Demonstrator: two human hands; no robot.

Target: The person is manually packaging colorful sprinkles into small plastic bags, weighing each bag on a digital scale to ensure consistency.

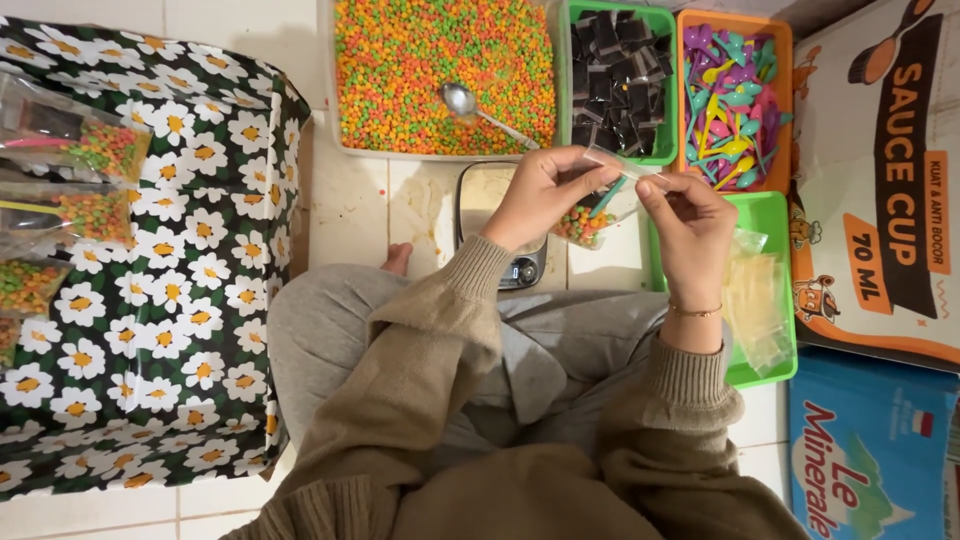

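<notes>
My left hand and my right hand both pinch the top edge of a small clear plastic bag. The bag hangs between them and holds orange, green and yellow pellets at its bottom, plus a teal stick-like piece. It is held above a small kitchen scale on the tiled floor. Just beyond lies a clear tub of the same coloured pellets with a metal spoon resting in it.
A green tray of small black packets and an orange tray of coloured plastic spoons sit at the top. A green tray with empty clear bags is at right, by cardboard boxes. Filled bags lie on floral cloth at left.
</notes>
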